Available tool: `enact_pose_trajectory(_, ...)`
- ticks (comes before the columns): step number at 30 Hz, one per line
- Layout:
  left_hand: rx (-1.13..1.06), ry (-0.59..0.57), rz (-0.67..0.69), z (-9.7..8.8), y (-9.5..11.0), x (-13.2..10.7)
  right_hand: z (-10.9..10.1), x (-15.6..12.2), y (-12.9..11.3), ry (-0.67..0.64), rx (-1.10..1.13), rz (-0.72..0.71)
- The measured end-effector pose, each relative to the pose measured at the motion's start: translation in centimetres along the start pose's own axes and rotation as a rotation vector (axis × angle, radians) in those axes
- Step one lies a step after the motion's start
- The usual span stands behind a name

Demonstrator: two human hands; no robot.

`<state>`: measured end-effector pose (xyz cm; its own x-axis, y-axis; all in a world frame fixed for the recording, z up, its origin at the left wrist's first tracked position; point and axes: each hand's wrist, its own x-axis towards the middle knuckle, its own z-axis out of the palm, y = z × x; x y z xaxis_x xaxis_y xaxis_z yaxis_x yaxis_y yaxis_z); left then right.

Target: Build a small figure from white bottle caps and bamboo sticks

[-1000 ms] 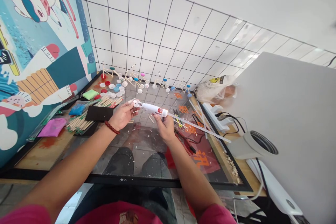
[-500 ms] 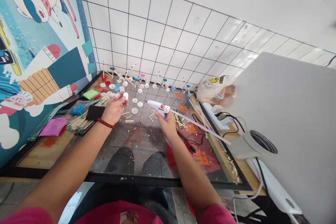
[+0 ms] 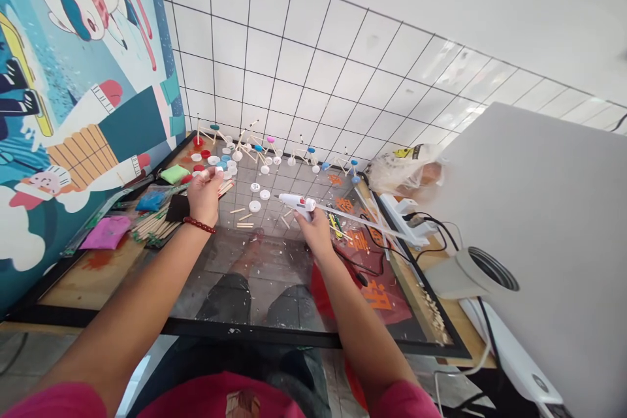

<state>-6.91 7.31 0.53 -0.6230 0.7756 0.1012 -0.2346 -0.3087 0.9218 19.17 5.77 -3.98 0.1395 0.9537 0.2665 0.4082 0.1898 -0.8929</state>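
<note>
Head cam, the only view: L hand is up over the L side of the table, thumb & fingertips pinched tog. on a small white cap; cap sits right at the tips, on the R side of the hand, partly covered by the fingers, so can't tell which way its hollow faces. Red bead bracelet on that wrist. R hand is wrapped round the handle of a white glue gun, fingers clamped on it, thumb near the rear end; lower fingers mostly hidden behind the hand. Gun's nozzle points L, twd the L hand but well apart from the cap; a long translucent glue stick runs out the back to the R. Btwn the hands, on the tabletop: three loose white caps nr the nozzle, plus a few short wooden sticks, some lying under/just beside the gun. L of & below the L hand: a dark flat piece next to a pile of wooden sticks, w/ pink, blue & green packets beyond. Behind, along the grid-lined wall: row of stick-and-cap models, too small for detail. Yellow-handled tool just R of the R hand.
</note>
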Motion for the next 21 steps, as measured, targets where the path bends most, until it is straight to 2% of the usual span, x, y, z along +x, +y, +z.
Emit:
enact_pose_trajectory(4, 0.473, -0.040, 0.451, -1.1, 0.5, 0.4, -0.7, 0.3, -0.4, 0.050, 0.013, -0.074)
enact_pose_trajectory(5, 0.567, -0.052, 0.516, -1.2, 0.6, 0.4, -0.9, 0.3, -0.5, 0.071, 0.013, -0.084)
enact_pose_trajectory(7, 0.643, -0.077, 0.559, -1.4, 0.7, 0.2, -1.0, 0.3, -0.6, 0.130, 0.016, -0.086)
enact_pose_trajectory(10, 0.505, -0.121, 0.446, -0.9, 0.3, -0.2, -1.1, 0.3, -0.4, 0.188, 0.039, -0.092)
enact_pose_trajectory(15, 0.005, -0.140, 0.074, 0.2, -0.4, -0.5, -0.8, 0.6, 0.8, 0.159, 0.032, -0.083)
enact_pose_trajectory(17, -0.068, -0.116, 0.022, 0.4, -0.5, -0.6, -0.7, 1.0, 1.3, 0.103, 0.049, -0.067)
enact_pose_trajectory(21, -0.087, -0.128, 0.018, 0.6, -0.6, -0.8, -0.8, 3.0, 1.8, 0.016, 0.069, -0.024)
